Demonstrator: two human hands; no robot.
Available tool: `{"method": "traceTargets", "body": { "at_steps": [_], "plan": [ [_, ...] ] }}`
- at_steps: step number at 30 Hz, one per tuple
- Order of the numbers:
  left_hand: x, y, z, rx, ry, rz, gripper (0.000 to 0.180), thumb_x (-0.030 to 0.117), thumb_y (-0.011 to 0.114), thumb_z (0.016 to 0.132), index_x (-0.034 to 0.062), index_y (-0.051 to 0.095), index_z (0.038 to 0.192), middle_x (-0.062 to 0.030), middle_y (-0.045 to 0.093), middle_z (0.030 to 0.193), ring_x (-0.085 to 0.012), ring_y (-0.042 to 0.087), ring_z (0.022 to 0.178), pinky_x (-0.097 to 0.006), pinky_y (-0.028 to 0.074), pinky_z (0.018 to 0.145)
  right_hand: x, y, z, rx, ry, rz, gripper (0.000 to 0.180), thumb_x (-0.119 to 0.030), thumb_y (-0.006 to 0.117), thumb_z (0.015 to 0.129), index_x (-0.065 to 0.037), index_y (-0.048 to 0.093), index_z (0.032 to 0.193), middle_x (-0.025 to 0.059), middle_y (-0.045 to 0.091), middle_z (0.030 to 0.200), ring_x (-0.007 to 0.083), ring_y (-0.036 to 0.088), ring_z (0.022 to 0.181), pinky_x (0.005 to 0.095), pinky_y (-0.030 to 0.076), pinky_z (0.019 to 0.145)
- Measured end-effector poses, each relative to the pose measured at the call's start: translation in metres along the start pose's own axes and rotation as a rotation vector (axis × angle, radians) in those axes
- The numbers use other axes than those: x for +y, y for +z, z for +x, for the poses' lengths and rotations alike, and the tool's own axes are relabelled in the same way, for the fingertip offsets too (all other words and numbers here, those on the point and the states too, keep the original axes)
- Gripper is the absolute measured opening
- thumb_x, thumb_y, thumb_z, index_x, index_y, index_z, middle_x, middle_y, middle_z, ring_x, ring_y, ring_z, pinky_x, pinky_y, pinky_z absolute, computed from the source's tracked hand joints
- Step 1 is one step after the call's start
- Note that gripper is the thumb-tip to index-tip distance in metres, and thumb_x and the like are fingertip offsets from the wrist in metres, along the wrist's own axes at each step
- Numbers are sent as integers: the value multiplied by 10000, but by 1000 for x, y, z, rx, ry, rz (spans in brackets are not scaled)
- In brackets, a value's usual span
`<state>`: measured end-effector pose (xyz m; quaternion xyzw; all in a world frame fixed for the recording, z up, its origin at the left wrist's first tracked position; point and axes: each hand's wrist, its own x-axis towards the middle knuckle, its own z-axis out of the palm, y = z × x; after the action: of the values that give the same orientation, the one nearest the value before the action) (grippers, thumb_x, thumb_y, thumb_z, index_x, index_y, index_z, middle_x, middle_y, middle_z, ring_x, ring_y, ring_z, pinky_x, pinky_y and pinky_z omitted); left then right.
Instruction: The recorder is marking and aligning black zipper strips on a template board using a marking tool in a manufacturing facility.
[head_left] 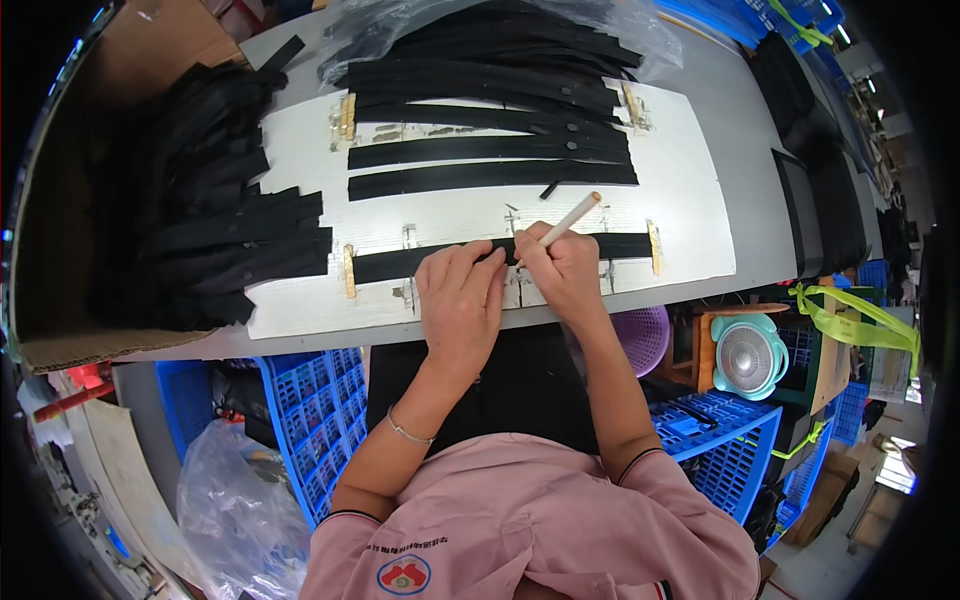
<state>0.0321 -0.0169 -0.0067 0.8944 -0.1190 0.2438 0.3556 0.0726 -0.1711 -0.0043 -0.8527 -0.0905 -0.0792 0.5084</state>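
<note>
Two bare hands work on one black strap [420, 262] that lies flat across a white board [680, 190] on the bench [745, 150]. The left hand [460, 300] presses down on the strap with its fingers flat and together, palm down, gripping nothing; a thin bracelet [408, 432] sits on its wrist. The right hand [565, 272] is just beside it, touching the same strap, and its grip is closed around a pale stick-like pen [572, 218], whose free end points up and away to the right. The pen's tip is hidden behind the fingers, so whether it meets the strap cannot be told.

The strap runs left and right from under both hands, its ends near small yellowish stops [349, 270] fixed to the board. Beyond the hands, farther up the board, three more black straps [490, 150] lie side by side, and past them a heap of straps rests partly in clear plastic wrap [640, 25]. Well to the left of the left hand, a cardboard box [110, 345] holds a pile of black straps [215, 220]. Below the bench edge, near the forearms, stand blue plastic crates [310, 400], and off to the right of the right hand sits a small pale green fan [748, 355].
</note>
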Motion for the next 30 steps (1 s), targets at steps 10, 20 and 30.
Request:
{"method": "traceTargets", "body": {
  "at_steps": [10, 20, 30],
  "plan": [
    [0, -1, 0, 2, 21, 35, 163, 43, 745, 868, 34, 753, 1030, -68, 690, 1080, -264, 618, 1041, -407, 434, 960, 1, -76, -3, 312, 122, 256, 241, -125, 565, 1017, 16, 693, 870, 5, 611, 730, 40, 490, 635, 211, 367, 568],
    [40, 36, 22, -25, 25, -160, 161, 94, 762, 862, 61, 755, 1020, -61, 706, 1097, -265, 621, 1053, -383, 415, 972, 41, -87, -8, 258, 112, 201, 235, -133, 593, 1020, 24, 676, 866, 7, 579, 682, 58, 495, 638, 240, 399, 583],
    [54, 78, 31, -108, 73, -181, 139, 82, 763, 837, 54, 753, 973, -59, 697, 1070, -265, 606, 1069, -404, 411, 972, 39, -85, -9, 202, 129, 94, 226, -132, 602, 1026, 24, 676, 881, 1, 573, 703, 55, 488, 651, 236, 381, 578]
  ]
}}
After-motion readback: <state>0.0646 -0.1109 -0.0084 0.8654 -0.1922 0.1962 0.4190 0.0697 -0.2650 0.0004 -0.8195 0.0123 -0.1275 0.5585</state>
